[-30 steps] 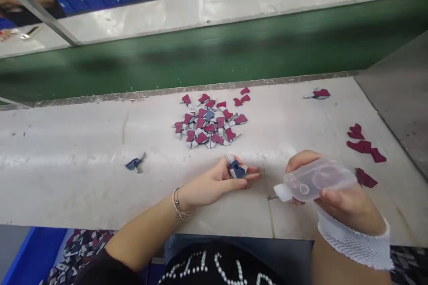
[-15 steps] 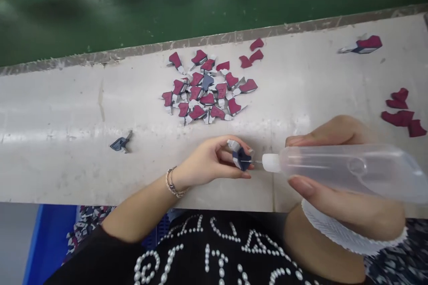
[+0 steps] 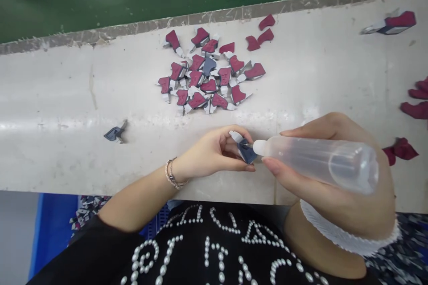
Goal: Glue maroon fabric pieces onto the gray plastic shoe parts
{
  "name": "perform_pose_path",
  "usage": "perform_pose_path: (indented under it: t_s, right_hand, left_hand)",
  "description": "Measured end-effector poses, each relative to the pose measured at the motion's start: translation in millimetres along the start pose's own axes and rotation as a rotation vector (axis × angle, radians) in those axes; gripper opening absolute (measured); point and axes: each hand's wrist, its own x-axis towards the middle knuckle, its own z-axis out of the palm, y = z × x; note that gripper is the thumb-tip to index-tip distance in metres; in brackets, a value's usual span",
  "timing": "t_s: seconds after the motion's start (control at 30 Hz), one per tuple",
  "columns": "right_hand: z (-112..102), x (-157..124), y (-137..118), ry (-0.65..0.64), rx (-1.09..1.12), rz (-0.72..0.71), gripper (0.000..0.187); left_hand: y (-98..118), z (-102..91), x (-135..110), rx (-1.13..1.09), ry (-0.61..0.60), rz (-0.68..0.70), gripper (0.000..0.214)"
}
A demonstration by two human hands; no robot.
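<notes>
My left hand pinches a small dark blue and white plastic piece between thumb and fingers, a little above the table. In my right hand lies a translucent squeeze bottle with a white cap and a thin needle tip. The needle points left, at the recessed dark face of the piece; whether it touches cannot be made out. Beyond my hands sits a cluster of like pieces, most topped with dark red and one with blue.
Loose dark red parts lie behind the cluster and at the right. A single dark piece rests at the left, a red-topped one far right. A blue bin with many pieces stands below the table edge.
The bottle has tilted and its tip has come left, over the piece's face. The piece has turned to show more of that face. More red parts show beside my right hand; the view has shifted.
</notes>
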Motion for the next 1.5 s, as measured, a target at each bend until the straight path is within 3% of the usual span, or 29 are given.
perform_pose_path:
  t_s: [0.17, 0.43, 0.6, 1.03, 1.5]
  right_hand:
    - [-0.7, -3.2, -1.7, -0.031, -0.040, -0.041, 0.026]
    - [2.7, -5.5, -2.6, 0.044, -0.128, -0.061, 0.025]
    - [3.3, -6.2, -5.0, -0.032, -0.073, -0.099, 0.027]
    - [3.8, -7.7, -4.4, 0.026, -0.090, -0.057, 0.031]
    - [-5.1, -13.4, -6.6, -0.086, -0.095, -0.063, 0.025]
  left_hand:
    - [-0.9, -0.2, 0.9, 0.009, -0.008, 0.028, 0.037]
    - [-0.4, -0.1, 3.0, -0.015, 0.004, 0.036, 0.039]
    - [-1.4, -1.8, 3.2, 0.007, -0.027, 0.083, 0.033]
    - [-2.3, -3.3, 3.2, 0.051, -0.009, 0.085, 0.036]
    - [-1.4, -2.2, 3.4, 0.033, 0.009, 0.070, 0.039]
